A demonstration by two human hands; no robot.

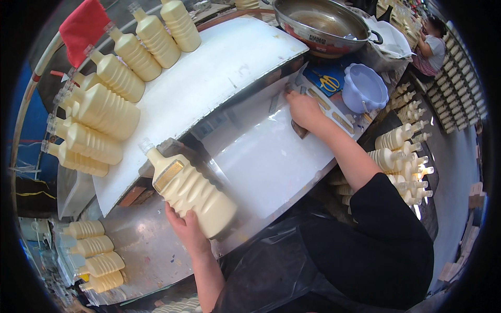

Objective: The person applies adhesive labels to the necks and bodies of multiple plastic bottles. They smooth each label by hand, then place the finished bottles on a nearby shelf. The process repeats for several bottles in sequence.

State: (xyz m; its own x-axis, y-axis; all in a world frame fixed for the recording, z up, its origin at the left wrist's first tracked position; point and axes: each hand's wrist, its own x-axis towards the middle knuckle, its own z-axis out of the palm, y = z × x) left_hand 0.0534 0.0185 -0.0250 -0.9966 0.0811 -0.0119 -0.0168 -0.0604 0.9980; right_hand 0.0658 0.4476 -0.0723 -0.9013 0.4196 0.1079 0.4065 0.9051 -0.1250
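Observation:
My left hand (189,229) grips the lower body of a cream-coloured ribbed bottle (194,194), fingers behind it and thumb on the near side. The bottle leans, its clear neck pointing up and left, and a gold label (169,176) sits on its shoulder. Over the far right of a shiny white tray (261,172), my right hand (307,110) is closed. A brown edge (299,130) pokes out beneath it, but what it holds is mostly hidden. Beside that hand, gold label strips (342,122) lie on a pale sheet.
Several cream bottles (116,107) line the far left of a raised white board (219,68). More stand at the lower left (99,255) and on the right (402,161). Yellow scissors (329,82), a lavender bucket (364,88) and a metal basin (321,26) are at the back right. Another person (431,47) sits beyond.

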